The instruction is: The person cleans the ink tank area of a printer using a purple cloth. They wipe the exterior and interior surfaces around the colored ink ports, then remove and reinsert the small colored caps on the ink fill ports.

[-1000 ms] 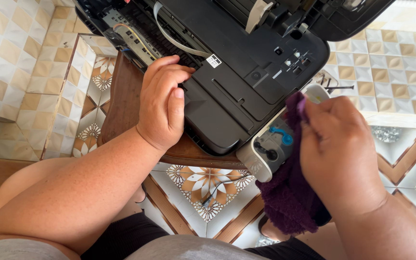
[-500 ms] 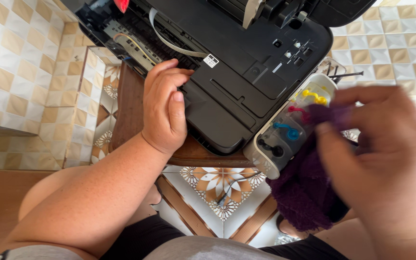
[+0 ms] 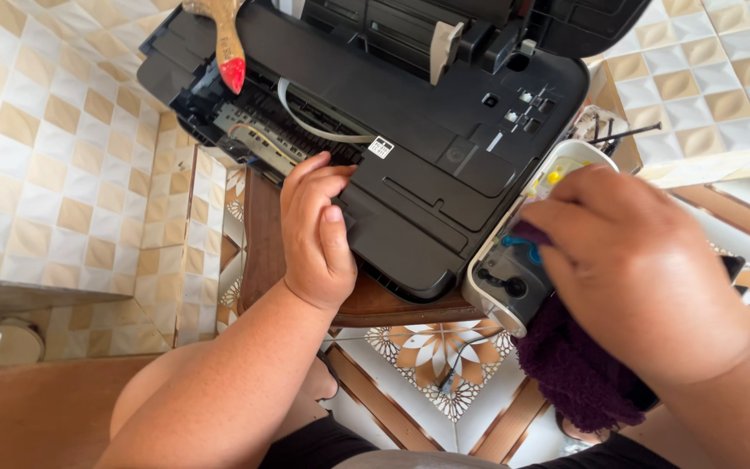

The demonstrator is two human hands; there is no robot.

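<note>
Black plastic printer (image 3: pixel 427 165) on brown wooden table (image 3: pixel 258 217), white ink tank unit (image 3: pixel 514 278) at its right side, red-tipped wooden brush (image 3: pixel 226 43) on its rear left, purple fleecy cloth (image 3: pixel 575 369) below the tank unit.

Bright, even daylight — strongest at upper right, washing out the wall tiles (image 3: pixel 740 95). Soft shadows only. Right hand (image 3: pixel 644 278) slightly blurred; printer (image 3: pixel 444 165) sharp.

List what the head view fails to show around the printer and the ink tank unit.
- Ink tank unit: the right hand covers most of its caps.
- Purple cloth: its upper part is hidden under that hand.
- Printer: rear cut off by the top edge.
- Left hand: fingertips hidden in the printer's opening.
</note>
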